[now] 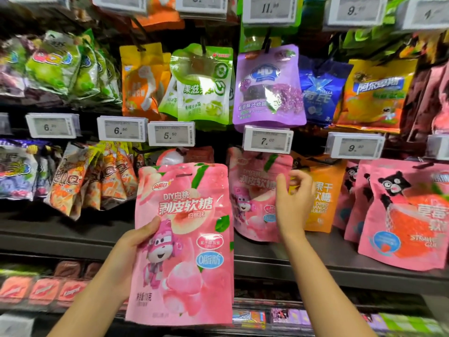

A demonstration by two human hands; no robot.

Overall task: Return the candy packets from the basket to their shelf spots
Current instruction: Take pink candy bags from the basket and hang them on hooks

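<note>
**Head view: one pink packet held up before the candy shelf**

Head camera shows two hands and one packet held free of the shelf. The left hand (136,242) grasps the pink candy packet (184,242) at its left edge, thumb on the front and the other fingers hidden behind it. The packet is upright, glossy pink, with white peaches, green leaves, a pink cartoon robot, white Chinese letters and a hanging slot at the top.

The right hand (295,203) holds nothing; its fingers are loosely curled, and the fingertips lie on or just before the right edge of a hanging pink packet (252,198) of the same print. I cannot tell how many hang behind that one. Just right of these fingers hangs an orange mango packet (320,198). Above them is one price tag (267,141) reading 7.00.
</note>
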